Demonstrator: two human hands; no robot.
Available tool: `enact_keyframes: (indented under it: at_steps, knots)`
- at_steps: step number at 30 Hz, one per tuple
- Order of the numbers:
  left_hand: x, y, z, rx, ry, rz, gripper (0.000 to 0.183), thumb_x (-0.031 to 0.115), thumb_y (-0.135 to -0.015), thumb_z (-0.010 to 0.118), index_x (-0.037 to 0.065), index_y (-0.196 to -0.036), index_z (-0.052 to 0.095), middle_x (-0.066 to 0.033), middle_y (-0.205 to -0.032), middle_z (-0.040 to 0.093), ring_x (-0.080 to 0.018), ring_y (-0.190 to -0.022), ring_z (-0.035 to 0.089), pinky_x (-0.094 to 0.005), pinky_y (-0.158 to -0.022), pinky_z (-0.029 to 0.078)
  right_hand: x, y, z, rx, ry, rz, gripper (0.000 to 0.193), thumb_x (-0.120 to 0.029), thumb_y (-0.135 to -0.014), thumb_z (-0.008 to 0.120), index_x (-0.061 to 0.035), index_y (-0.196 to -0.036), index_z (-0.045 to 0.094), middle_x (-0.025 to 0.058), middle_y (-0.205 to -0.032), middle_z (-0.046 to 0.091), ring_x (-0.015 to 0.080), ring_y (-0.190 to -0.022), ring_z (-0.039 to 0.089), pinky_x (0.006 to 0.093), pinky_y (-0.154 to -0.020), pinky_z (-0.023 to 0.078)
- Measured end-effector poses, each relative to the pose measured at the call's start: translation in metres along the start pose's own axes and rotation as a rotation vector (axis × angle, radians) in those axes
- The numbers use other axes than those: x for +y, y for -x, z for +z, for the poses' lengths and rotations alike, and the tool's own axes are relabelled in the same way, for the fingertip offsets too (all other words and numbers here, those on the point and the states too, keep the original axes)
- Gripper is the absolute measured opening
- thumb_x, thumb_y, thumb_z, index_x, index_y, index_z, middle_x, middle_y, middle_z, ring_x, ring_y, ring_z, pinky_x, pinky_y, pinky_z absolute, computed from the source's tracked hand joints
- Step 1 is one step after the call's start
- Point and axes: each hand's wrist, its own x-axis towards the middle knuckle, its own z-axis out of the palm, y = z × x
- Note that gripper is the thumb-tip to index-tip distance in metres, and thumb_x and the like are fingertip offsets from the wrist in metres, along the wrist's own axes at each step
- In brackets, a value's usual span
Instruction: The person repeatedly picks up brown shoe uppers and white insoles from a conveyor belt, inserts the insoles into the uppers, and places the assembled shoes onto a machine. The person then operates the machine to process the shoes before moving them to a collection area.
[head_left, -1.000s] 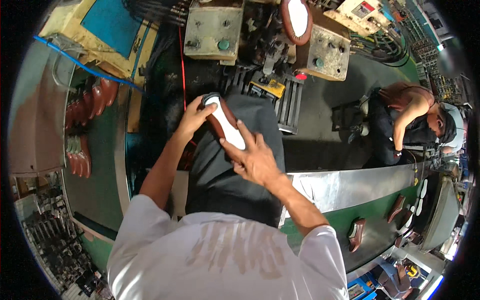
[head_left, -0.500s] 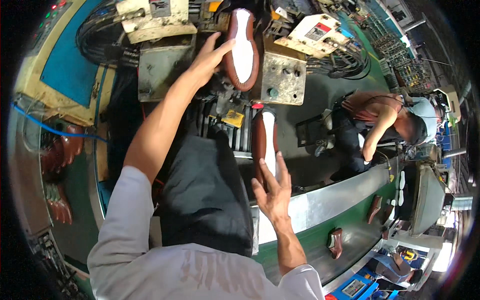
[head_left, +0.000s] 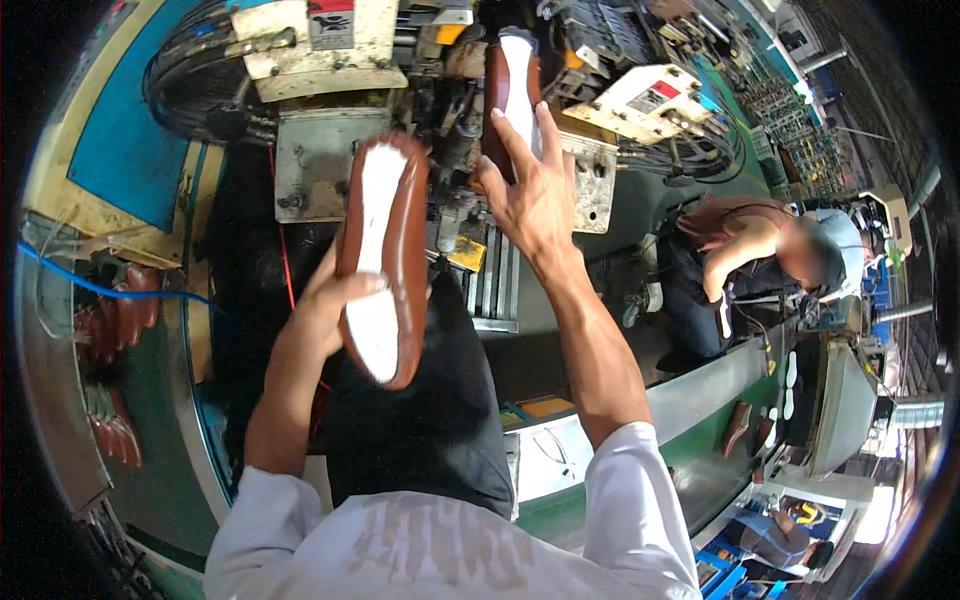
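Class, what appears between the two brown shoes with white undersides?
In the head view, grey metal machine parts appear between the left shoe and right shoe.

The left hand [head_left: 335, 305] had one shoe upper [head_left: 410, 250] above the lap [head_left: 420, 440], left of and nearer the body than a second upper [head_left: 498, 85], which was under the right hand [head_left: 535, 205] at the machine [head_left: 460, 135]. More uppers [head_left: 120, 435] lay far left. A co-worker [head_left: 730, 240] sat to the right, beyond the conveyor [head_left: 695, 455] bearing a shoe [head_left: 736, 430].
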Motion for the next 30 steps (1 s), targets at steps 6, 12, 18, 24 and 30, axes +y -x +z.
enact_keyframes:
  at_steps: [6, 12, 18, 24, 30]
  knots:
    - [-0.076, 0.097, -0.063, 0.245, 0.018, -0.152, 0.088, 0.015, -0.089, 0.072, 0.01, -0.166, 0.031, -0.0165, -0.133, 0.063, -0.0297, -0.116, 0.07, -0.0455, -0.1, 0.06, -0.016, -0.013, 0.039, -0.007, 0.068, 0.068, 0.064, -0.034, -0.093, 0.073, -0.0311, -0.155, 0.057, 0.0274, -0.168, 0.034, 0.0575, -0.124, 0.054, 0.0606, -0.103, 0.053]
    - [-0.129, 0.133, -0.074, 0.299, -0.138, -0.093, 0.097, 0.008, -0.092, 0.073, 0.014, -0.172, 0.019, -0.0142, -0.161, 0.046, -0.0295, -0.147, 0.047, -0.0461, -0.121, 0.038, -0.004, -0.001, 0.054, 0.181, 0.163, -0.275, 0.072, -0.023, -0.088, 0.076, -0.0055, -0.155, 0.053, 0.0302, -0.162, 0.041, 0.0512, -0.144, 0.045, 0.0568, -0.122, 0.037]
    - [-0.112, 0.121, -0.048, 0.268, -0.234, -0.13, 0.1, 0.012, -0.092, 0.074, 0.013, -0.173, 0.014, -0.0139, -0.166, 0.039, -0.0295, -0.154, 0.039, -0.0456, -0.125, 0.033, 0.007, -0.02, 0.07, 0.245, 0.204, -0.276, 0.07, -0.017, -0.088, 0.077, 0.0002, -0.151, 0.052, 0.0287, -0.155, 0.049, 0.0476, -0.147, 0.042, 0.0554, -0.124, 0.034]
    - [-0.105, 0.11, -0.044, 0.282, -0.284, -0.173, 0.103, 0.012, -0.089, 0.077, 0.011, -0.172, 0.016, -0.0133, -0.162, 0.043, -0.0279, -0.149, 0.043, -0.045, -0.122, 0.037, 0.022, -0.103, 0.085, 0.314, 0.229, -0.269, 0.052, -0.015, -0.097, 0.057, -0.0026, -0.148, 0.058, 0.0235, -0.151, 0.056, 0.0435, -0.143, 0.048, 0.0515, -0.123, 0.035]
    - [-0.106, 0.095, -0.048, 0.33, -0.353, -0.281, 0.107, 0.003, -0.085, 0.075, 0.008, -0.172, 0.013, -0.0162, -0.163, 0.042, -0.0297, -0.151, 0.043, -0.0436, -0.123, 0.037, 0.039, -0.169, 0.101, 0.36, 0.275, -0.28, 0.061, -0.024, -0.091, 0.072, -0.0032, -0.147, 0.058, 0.0235, -0.145, 0.061, 0.0418, -0.14, 0.053, 0.0508, -0.12, 0.04]
